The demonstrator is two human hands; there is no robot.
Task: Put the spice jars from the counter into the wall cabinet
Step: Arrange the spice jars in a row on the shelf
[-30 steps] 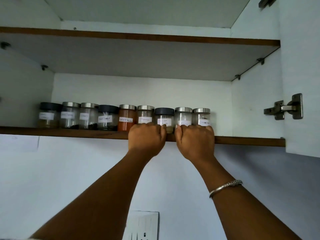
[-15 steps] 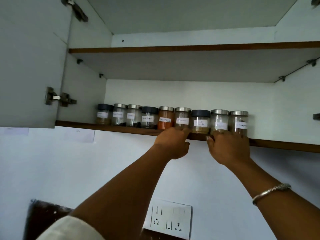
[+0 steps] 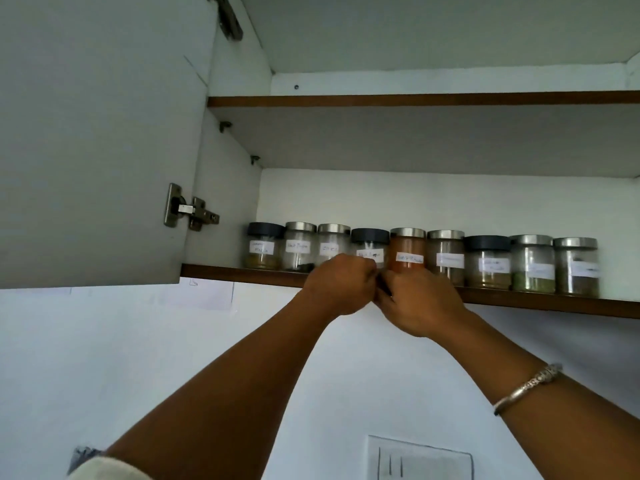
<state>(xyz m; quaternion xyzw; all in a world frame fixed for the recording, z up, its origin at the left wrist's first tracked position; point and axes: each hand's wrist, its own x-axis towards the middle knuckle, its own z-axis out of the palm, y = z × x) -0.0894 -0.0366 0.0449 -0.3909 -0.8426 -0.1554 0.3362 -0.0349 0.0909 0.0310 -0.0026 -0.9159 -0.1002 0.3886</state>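
On the cabinet's lower shelf (image 3: 554,303), nine labelled glass spice jars (image 3: 446,258) stand in one row, lids silver or dark. Left hand (image 3: 341,285) and right hand (image 3: 420,303) curl side by side at its edge, grip unclear, further left than before.

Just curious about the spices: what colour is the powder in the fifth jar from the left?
Orange-red; the fifth jar shows best in the head view.

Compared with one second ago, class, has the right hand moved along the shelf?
Yes, leftward: the right hand was below the rightmost jar and is now below the orange jar.
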